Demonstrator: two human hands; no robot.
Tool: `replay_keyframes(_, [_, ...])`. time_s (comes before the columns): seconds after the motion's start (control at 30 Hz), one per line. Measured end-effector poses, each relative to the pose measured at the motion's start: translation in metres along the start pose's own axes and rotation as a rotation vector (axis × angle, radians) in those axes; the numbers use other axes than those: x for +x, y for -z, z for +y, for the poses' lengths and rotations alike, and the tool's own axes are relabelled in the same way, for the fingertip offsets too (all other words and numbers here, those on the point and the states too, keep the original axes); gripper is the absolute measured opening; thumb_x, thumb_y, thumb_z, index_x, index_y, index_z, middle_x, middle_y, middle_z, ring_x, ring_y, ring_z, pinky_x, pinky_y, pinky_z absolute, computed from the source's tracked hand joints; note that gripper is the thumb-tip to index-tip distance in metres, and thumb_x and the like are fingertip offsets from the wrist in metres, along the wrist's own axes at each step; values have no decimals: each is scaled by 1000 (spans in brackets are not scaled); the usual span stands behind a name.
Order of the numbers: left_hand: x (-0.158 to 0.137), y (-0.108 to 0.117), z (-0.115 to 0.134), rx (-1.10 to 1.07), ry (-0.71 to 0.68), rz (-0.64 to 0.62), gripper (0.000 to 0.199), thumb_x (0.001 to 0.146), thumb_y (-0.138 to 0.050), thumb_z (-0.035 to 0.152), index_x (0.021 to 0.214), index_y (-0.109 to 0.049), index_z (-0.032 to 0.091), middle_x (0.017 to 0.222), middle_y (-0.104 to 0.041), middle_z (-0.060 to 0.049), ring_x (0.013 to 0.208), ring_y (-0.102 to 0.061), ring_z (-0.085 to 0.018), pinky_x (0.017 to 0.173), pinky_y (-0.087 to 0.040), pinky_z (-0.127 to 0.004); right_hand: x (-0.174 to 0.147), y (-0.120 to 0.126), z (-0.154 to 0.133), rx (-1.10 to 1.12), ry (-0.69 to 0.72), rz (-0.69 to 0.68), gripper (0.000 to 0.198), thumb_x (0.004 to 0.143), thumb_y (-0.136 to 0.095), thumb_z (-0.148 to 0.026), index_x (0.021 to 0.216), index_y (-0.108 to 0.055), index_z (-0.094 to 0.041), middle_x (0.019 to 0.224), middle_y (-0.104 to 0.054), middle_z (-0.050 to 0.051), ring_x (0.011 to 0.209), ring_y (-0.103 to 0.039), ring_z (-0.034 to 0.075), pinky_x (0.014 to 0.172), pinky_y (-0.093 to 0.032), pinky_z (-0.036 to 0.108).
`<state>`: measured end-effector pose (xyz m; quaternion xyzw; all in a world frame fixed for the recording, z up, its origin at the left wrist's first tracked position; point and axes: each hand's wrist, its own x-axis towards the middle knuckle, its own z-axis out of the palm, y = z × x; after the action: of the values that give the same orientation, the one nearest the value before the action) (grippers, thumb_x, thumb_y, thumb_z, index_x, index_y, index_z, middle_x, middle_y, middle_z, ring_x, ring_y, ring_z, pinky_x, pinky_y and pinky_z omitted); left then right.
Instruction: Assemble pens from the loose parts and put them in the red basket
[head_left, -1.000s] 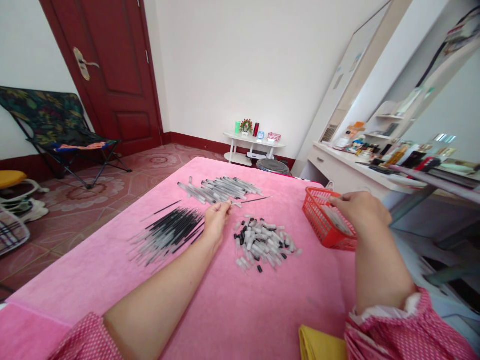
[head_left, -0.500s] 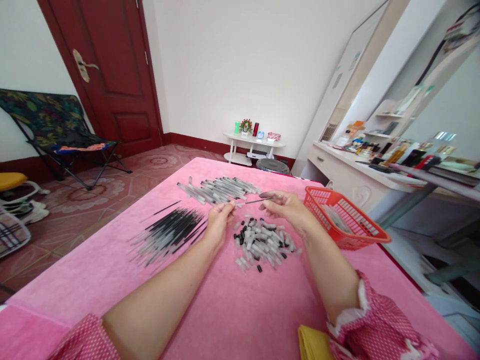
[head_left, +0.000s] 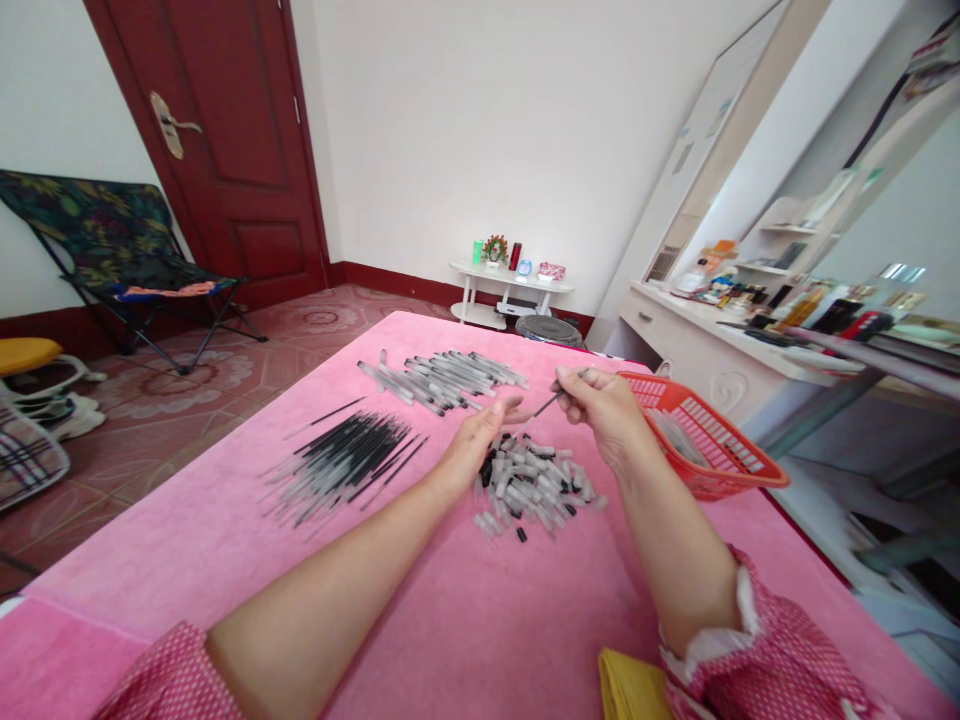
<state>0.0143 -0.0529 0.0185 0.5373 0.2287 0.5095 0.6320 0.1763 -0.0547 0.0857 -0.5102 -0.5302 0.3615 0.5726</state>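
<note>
Pinched in the fingers of my right hand (head_left: pixel 596 400) is a thin dark pen refill (head_left: pixel 549 403), slanting down to the left above the pink-covered table (head_left: pixel 450 620). My left hand (head_left: pixel 487 428) is just left of the refill's lower end, fingers stretched out and apart; whether they touch it I cannot tell. Below both hands lies a heap of clear and black pen caps (head_left: pixel 532 485). Beyond my left hand are clear pen barrels (head_left: pixel 442 378) lying side by side. More black-and-clear refills (head_left: pixel 352 450) are spread to the left of my left forearm.
An orange-red plastic basket (head_left: pixel 750 470) holding some clear pieces stands beside my right forearm. Something yellow and folded (head_left: pixel 634 685) lies at the near edge. A dressing table (head_left: pixel 690 330) is on the right, a folding chair (head_left: pixel 142 260) on the left.
My right hand has moved right and slightly up, carrying the refill, which now tilts more steeply. My left hand has shifted right and gone from a pinch near the refill's end to outstretched fingers.
</note>
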Motion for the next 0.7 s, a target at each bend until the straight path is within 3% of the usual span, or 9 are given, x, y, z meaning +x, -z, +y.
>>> replay_keyframes(0.1, [-1, -5, 11, 131, -13, -125, 40, 75, -58, 48, 95, -68, 14, 81, -68, -9, 72, -63, -19, 62, -45, -26, -7, -15, -1, -47, -9, -102, 38, 63, -69, -50, 61, -60, -13, 45, -53, -2, 35, -39, 5, 36, -28, 18])
replay_keyframes(0.17, [-1, -5, 17, 242, 19, -164, 32, 76, -58, 43, 81, -68, 13, 57, -61, -4, 44, -52, -12, 45, -36, -22, -11, -23, 0, -31, -29, -156, 38, 64, -67, -51, 67, -60, -13, 48, -55, -1, 37, -41, 5, 37, -30, 18])
replay_keyframes(0.27, [-1, 11, 28, 389, 52, -57, 26, 78, -54, 34, 80, -68, 12, 43, -48, 2, 33, -38, -9, 37, -27, -20, -11, -26, 3, 13, -76, -167, 43, 66, -65, -53, 82, -59, -14, 55, -59, 0, 38, -44, 6, 38, -35, 18])
replay_keyframes(0.4, [-10, 73, 48, 729, -74, 186, 22, 72, -55, 25, 83, -71, 14, 48, -56, -1, 45, -49, -13, 45, -34, -21, -7, -22, 9, -6, -78, -129, 45, 67, -63, -54, 87, -58, -14, 58, -60, 1, 39, -46, 6, 38, -35, 17])
replay_keyframes(0.57, [-35, 173, 67, 1349, -52, 449, 29, 72, -50, 27, 88, -73, 16, 90, -70, -9, 83, -61, -25, 73, -43, -30, -7, -25, 12, -4, -62, -167, 42, 67, -63, -54, 79, -59, -14, 58, -61, 1, 40, -47, 6, 38, -36, 18])
replay_keyframes(0.7, [-53, 211, 72, 1474, 138, 385, 35, 71, -48, 26, 94, -72, 17, 101, -68, -10, 94, -60, -27, 80, -42, -31, -9, -28, 12, -18, -44, -189, 41, 68, -64, -53, 77, -61, -14, 56, -60, 1, 40, -46, 6, 38, -36, 18])
